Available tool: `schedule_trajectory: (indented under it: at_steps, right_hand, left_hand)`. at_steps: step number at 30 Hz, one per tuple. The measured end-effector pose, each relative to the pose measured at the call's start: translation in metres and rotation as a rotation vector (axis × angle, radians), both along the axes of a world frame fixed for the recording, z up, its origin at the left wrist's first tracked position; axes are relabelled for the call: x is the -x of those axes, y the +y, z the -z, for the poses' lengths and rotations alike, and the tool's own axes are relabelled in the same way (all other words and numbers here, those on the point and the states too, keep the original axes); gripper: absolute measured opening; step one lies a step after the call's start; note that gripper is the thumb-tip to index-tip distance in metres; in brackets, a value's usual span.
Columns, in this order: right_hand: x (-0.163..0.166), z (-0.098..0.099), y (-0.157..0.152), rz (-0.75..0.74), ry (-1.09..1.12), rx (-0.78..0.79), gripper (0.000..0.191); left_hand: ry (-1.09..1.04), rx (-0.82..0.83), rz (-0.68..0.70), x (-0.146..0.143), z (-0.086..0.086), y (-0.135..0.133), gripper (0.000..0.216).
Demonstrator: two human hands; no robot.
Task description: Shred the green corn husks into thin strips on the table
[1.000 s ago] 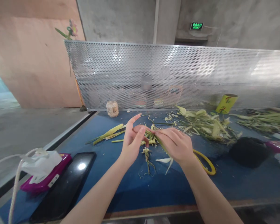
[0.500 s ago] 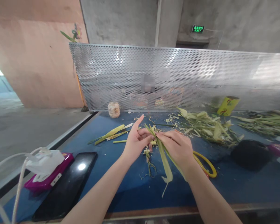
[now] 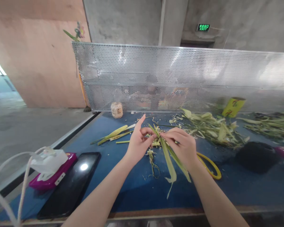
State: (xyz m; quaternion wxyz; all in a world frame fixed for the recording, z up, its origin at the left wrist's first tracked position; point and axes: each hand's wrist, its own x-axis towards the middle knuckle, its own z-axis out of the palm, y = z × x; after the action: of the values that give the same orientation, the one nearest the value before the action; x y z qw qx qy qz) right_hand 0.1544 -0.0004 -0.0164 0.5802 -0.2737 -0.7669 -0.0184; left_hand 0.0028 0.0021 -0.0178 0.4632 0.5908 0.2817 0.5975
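Note:
My left hand (image 3: 138, 143) pinches the upper end of a bundle of long green leaf strips (image 3: 167, 157) between thumb and curled finger, while another finger points up. From the right, my right hand (image 3: 182, 145) closes its fingertips on the same bundle, just beside the left fingertips. The strips hang down toward the table's front edge, their lower ends loose. Under the hands lie pale plant scraps and a stringy, root-like piece (image 3: 152, 164). A yellow loop handle (image 3: 213, 168), partly hidden by my right wrist, rests on the blue table (image 3: 132, 195).
Leaf pieces (image 3: 113, 135) lie to the left, and a heap of pale green leaves (image 3: 213, 127) to the right. A phone (image 3: 71, 186) and purple box (image 3: 54, 176) sit front left. Behind are a cord spool (image 3: 116, 110), yellow tube (image 3: 233, 107) and perforated metal screen (image 3: 137, 69). A black object (image 3: 257, 156) stands right.
The view has shifted slightly. My right fingers have drawn a little away from the left fingertips, still pinching the strips, and the lower strips have spread further apart.

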Motion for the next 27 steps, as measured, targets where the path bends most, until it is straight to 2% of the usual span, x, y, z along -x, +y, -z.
schedule_trajectory:
  at_steps: [6, 12, 16, 23, 27]
  right_hand:
    - [0.0012, 0.0002, 0.0022, 0.03, 0.04, 0.01, 0.015]
    - [0.0, 0.0, 0.0018, 0.006, 0.041, 0.003, 0.016]
    - [0.0022, -0.0001, 0.0002, -0.015, 0.05, 0.023, 0.016]
    - [0.0038, -0.0025, -0.0016, -0.105, 0.099, 0.15, 0.017]
    - [0.0024, -0.0028, 0.0013, -0.187, 0.166, 0.288, 0.014]
  left_hand:
    - [-0.053, 0.05, -0.019, 0.0015, -0.0028, 0.0008, 0.074]
    - [-0.066, 0.069, 0.138, -0.0008, -0.0021, -0.0025, 0.088]
    - [-0.091, 0.057, 0.119, -0.0035, -0.001, -0.003, 0.091]
    - [-0.032, 0.029, 0.071, -0.0015, -0.0011, -0.0036, 0.086]
    - [0.0, 0.014, 0.035, 0.0012, -0.0007, -0.0032, 0.086]
